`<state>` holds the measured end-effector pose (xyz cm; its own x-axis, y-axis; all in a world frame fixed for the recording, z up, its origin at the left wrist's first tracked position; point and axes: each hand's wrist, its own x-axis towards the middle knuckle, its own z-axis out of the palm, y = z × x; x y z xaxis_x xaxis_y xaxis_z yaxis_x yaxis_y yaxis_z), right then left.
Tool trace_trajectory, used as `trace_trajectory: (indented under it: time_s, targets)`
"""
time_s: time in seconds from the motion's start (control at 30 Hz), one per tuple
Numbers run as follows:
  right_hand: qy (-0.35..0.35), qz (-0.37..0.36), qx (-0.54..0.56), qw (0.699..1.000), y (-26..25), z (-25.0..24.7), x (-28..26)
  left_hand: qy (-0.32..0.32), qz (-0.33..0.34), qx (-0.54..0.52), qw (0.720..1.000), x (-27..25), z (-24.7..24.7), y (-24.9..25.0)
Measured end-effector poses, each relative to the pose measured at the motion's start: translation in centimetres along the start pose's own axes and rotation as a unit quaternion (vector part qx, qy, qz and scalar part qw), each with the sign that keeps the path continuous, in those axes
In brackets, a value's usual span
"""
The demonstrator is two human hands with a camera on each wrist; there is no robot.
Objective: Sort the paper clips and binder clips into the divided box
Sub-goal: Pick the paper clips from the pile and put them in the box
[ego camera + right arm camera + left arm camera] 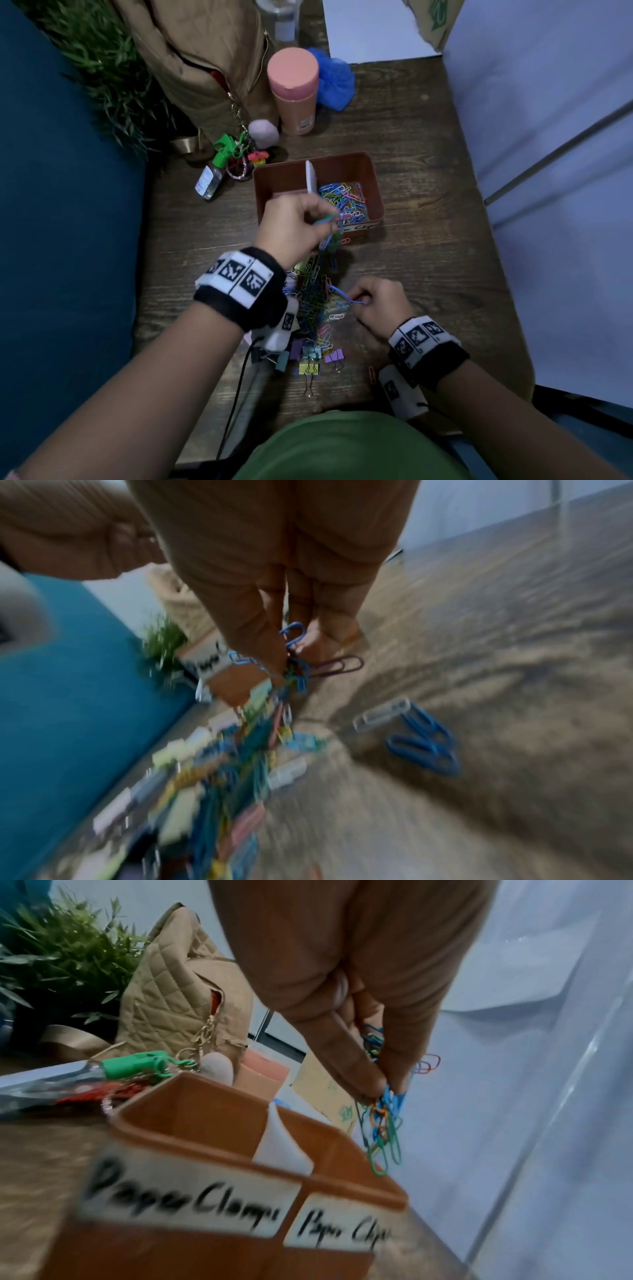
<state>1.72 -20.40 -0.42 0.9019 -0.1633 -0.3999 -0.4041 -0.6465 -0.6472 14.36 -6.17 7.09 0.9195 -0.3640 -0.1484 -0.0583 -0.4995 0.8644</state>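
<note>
A brown divided box sits mid-table with a white divider; its right compartment holds many coloured paper clips. The front labels read "Paper Clamps" and "Paper Clips". My left hand pinches a bunch of paper clips just above the box's front right rim. My right hand pinches several blue clips at the right side of the loose clip pile. Coloured binder clips lie at the pile's near end.
A pink-lidded bottle, a blue bag, a tan quilted bag with keychains and a sanitizer bottle stand behind the box. A plant is at far left. A white wall borders the table's right edge.
</note>
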Motion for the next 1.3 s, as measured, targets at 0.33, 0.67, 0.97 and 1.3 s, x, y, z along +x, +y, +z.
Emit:
trace_trajectory:
  time_s: [0.33, 0.67, 0.97, 1.3]
  targets:
    - [0.126, -0.007, 0.124, 0.984, -3.3, -5.8, 2.2, -0.001, -0.027, 0.072, 0.997, 5.7, 0.2, 0.4]
    - [0.106, -0.083, -0.061, 0.989, -9.0, -8.7, 9.6, -0.002, -0.095, 0.093, 0.991, -2.6, -0.5, -4.0]
    - [0.011, -0.085, -0.108, 0.991, -0.1, -4.6, 0.3, -0.172, -0.103, 0.245, 0.949, -8.8, 3.8, -8.4]
    - [-0.100, 0.008, -0.202, 0.974, 5.5, 1.4, -4.5, -0.217, -0.132, 0.274, 0.927, -9.8, 3.7, -8.9]
